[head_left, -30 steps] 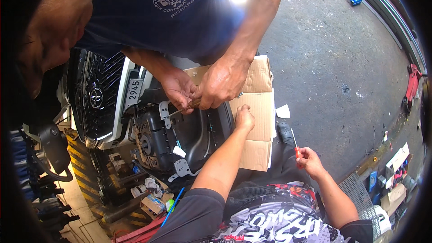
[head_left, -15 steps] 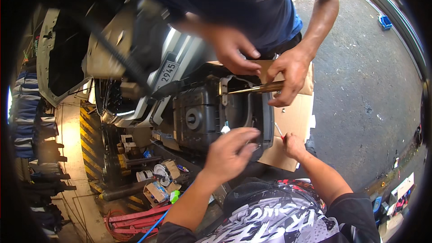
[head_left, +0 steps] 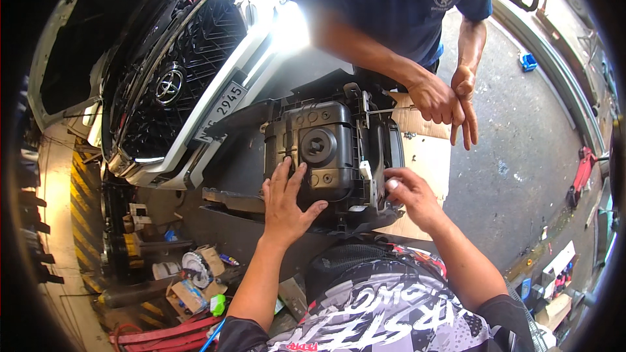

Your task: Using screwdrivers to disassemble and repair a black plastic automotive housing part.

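Note:
A large black moulded-plastic assembly (head_left: 336,182) lies in front of me, with a round recess (head_left: 318,146) in its middle. My left hand (head_left: 287,205) rests on its near left part, fingers spread and holding nothing. At the right end, my right hand (head_left: 417,199) has curled fingers, thumb and forefinger against the edge beside a pale metal bracket (head_left: 377,189); what they grip, if anything, is hidden. Across from me, a co-worker's hands (head_left: 447,104) close around a screwdriver, its shaft (head_left: 389,111) reaching the assembly's far right bracket. A white clip (head_left: 365,169) sits near my right hand.
Cardboard (head_left: 427,156) lies under the assembly's right side, with small fasteners (head_left: 409,135) on it. A white vehicle's front end (head_left: 222,114) stands close on the left. Cluttered parts and a box (head_left: 189,293) lie lower left, near red metal bars (head_left: 166,334).
My left hand has come down from mid-air onto the assembly. My right hand has moved up and left to its edge. The co-worker now has both hands at the screwdriver; the view has shifted.

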A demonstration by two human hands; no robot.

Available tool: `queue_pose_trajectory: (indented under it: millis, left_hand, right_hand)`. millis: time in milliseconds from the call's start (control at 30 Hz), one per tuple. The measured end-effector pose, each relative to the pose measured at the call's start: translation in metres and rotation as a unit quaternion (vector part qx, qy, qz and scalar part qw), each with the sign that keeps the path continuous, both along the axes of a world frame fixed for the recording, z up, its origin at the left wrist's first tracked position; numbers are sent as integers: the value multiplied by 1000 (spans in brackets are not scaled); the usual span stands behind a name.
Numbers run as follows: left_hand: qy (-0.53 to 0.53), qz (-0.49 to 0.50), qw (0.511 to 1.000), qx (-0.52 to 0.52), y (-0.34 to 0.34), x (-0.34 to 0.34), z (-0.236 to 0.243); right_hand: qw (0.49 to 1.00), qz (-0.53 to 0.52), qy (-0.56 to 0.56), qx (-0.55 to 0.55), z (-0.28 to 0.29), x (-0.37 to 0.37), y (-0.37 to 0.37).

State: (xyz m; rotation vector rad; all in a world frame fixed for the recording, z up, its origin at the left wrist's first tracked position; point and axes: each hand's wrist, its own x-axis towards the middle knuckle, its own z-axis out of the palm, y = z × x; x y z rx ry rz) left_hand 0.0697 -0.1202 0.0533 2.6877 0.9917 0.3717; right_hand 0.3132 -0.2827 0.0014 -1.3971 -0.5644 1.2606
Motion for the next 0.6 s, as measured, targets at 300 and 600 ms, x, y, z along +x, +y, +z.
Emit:
queue_pose_trajectory:
  millis: [300, 600]
  left_hand:
    - [27, -46, 998, 18, 11, 12, -12]
    - [-13, -56, 998, 5, 24, 11, -19]
  right_hand:
    - [998, -40, -35, -45, -9, -20, 20]
    - [997, -76, 26, -14, -13, -13, 18]
